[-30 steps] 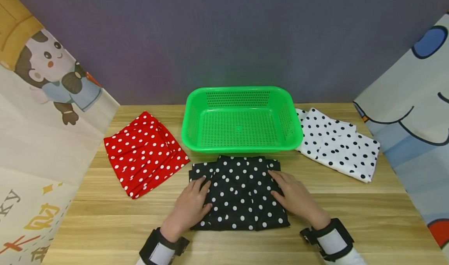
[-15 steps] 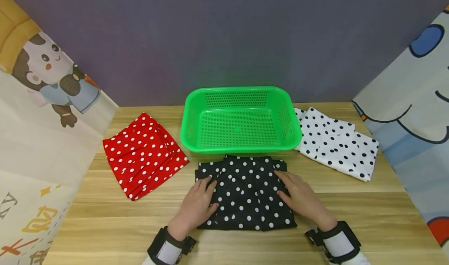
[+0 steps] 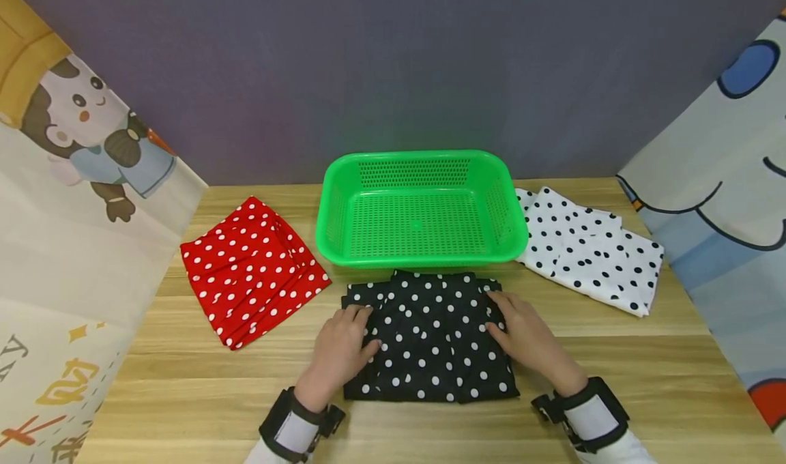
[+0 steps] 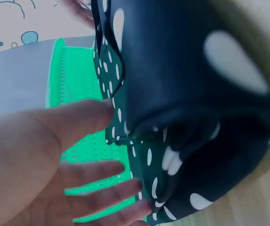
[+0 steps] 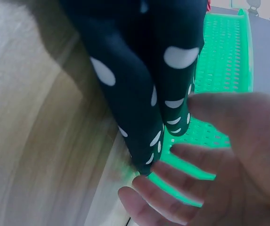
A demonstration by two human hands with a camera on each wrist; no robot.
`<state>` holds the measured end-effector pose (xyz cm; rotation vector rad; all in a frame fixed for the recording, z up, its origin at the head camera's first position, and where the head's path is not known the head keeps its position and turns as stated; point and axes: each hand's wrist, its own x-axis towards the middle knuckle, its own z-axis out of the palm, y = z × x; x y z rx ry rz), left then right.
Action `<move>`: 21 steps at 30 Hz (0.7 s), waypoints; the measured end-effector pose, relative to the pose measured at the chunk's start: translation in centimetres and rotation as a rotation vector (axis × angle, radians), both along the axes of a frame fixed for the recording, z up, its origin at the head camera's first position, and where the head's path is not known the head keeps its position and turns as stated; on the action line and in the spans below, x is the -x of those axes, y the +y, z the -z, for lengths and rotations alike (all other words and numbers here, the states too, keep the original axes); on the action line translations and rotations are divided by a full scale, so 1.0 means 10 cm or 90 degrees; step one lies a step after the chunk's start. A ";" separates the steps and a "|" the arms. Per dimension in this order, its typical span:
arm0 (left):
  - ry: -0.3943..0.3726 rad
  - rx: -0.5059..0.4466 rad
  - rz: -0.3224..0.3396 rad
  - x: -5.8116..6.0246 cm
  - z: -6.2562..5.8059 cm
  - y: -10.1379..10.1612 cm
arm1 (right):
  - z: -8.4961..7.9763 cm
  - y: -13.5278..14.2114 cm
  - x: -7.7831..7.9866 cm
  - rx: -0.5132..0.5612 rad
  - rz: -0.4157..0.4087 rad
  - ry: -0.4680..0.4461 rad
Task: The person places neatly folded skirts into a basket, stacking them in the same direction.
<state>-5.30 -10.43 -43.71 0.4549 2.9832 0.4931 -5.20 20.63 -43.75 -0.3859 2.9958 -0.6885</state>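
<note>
A folded black cloth with white dots (image 3: pixel 430 341) lies on the table in front of the green basket. My left hand (image 3: pixel 340 346) is at its left side; in the left wrist view the thumb (image 4: pixel 90 117) touches the cloth and the fingers reach along its edge, loosely extended. At the right side is my right hand (image 3: pixel 529 336), its thumb against the cloth. In the right wrist view its fingers (image 5: pixel 184 181) are spread and relaxed beside the folded layers. Neither hand grips the cloth.
Behind the black cloth stands a green plastic basket (image 3: pixel 417 263) with nothing in it. Left of it lies a folded red dotted cloth (image 3: pixel 252 273), and to the right a folded white dotted cloth (image 3: pixel 589 256). The wooden table (image 3: pixel 442 437) meets a grey wall.
The black cloth has shifted slightly to the right with both hands beside it. Since then the fingers have moved a little outward toward its side edges.
</note>
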 end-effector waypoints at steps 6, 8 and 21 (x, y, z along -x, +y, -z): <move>0.026 -0.014 -0.082 0.08 0.01 -0.01 | -0.02 -0.02 0.03 -0.020 0.056 -0.020; 0.021 -0.025 -0.105 0.10 0.01 -0.02 | -0.01 -0.02 0.04 -0.020 0.071 -0.042; -0.082 -0.032 -0.168 0.13 -0.01 0.00 | -0.02 -0.03 0.10 -0.014 0.118 -0.188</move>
